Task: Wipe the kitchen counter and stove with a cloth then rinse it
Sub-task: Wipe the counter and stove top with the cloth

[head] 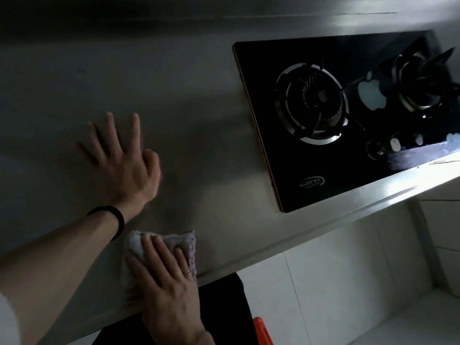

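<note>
A pale folded cloth lies on the grey counter near its front edge. My right hand presses flat on the cloth with straight fingers and wears a ring. Farther back on the bare counter rests my left hand, fingers spread, a black band on its wrist. The black glass stove with two burners sits to the right, apart from both hands.
The counter's steel front edge runs diagonally up to the right. Below it are white cabinet fronts, a dark garment and an orange object. A wall upstand runs along the counter's back.
</note>
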Motion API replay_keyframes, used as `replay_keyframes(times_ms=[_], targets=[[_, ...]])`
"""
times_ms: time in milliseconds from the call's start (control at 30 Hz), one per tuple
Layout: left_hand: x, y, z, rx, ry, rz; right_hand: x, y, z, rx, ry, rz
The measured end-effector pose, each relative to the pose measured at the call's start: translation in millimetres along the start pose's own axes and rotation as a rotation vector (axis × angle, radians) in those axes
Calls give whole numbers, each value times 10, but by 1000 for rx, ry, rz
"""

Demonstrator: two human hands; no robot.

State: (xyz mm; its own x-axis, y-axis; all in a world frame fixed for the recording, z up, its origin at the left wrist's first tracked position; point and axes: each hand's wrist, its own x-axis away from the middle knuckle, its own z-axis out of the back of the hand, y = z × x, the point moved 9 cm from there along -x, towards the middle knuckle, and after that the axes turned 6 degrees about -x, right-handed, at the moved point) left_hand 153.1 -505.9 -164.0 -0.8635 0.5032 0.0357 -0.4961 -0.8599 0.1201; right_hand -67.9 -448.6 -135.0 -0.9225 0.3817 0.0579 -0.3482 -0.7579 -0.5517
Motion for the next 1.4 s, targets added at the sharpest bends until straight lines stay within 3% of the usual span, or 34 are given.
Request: replay_keyframes(times_ms=[133, 300, 467, 600, 700, 800, 1000, 1167, 1233, 1400], targets=[[23, 17, 39, 1, 14, 20, 76, 462, 316, -72, -96, 122], [37, 23, 103, -25, 14, 41, 136, 1665, 1242, -82, -26, -63], [2, 75, 142, 0, -53, 76, 254, 2068, 1670, -329, -203, -84], [-42, 358, 175, 63, -77, 42, 268, 2466, 2307, -524, 14, -235], [-68, 967, 103, 111, -81, 0, 9, 2447, 2652, -338, 100, -52], [-91, 1534, -34, 85, -114, -51, -264, 2353, 2603, -132, -1, 123], [-92, 1813, -187, -52, -97, -102, -278, 2516, 2296, -150, -59, 93], [-74, 1798, -210, -112, 1, -91, -635, 2654, 1868, 40, -31, -194], [-75, 1801, -208, -130, 9, -90, -793, 2638, 1729, 106, -22, -226], [-75, 1805, -210, -166, 13, -92, -1075, 2610, 1593, 168, -47, -37]])
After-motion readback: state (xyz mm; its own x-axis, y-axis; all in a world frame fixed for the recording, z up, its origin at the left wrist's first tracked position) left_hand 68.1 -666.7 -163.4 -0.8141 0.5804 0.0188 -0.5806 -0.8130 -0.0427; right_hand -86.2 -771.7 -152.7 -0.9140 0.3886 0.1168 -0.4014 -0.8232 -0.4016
